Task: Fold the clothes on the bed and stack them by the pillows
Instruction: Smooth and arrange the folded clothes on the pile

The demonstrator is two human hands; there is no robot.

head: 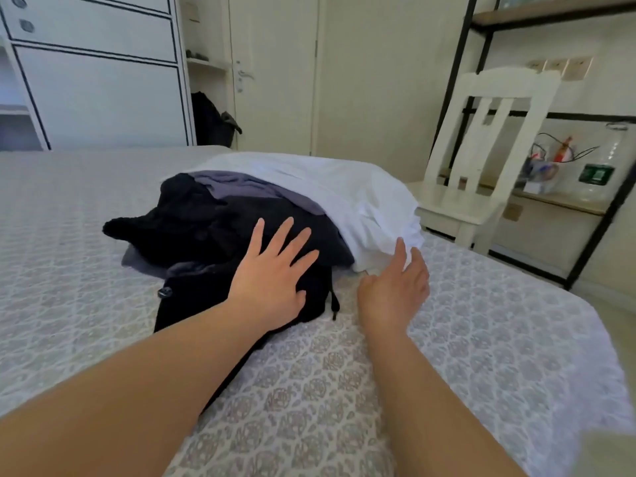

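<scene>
A loose pile of clothes lies on the patterned bed cover (464, 321). In it are a black garment (192, 218), a grey-purple one (234, 185) and a white one (344, 197) on the right side. My left hand (272, 273) rests flat on the black clothes with fingers spread. My right hand (395, 287) hovers edge-up just in front of the white garment's lower edge, fingers straight, holding nothing. A black drawstring (334, 304) hangs out of the pile between my hands. No pillows are in view.
A white wooden chair (488, 139) stands right beside the bed's far right edge. Behind it is a black metal shelf (585, 201) with bottles and cables. A white wardrobe (96, 80) and a door (272, 70) stand beyond the bed.
</scene>
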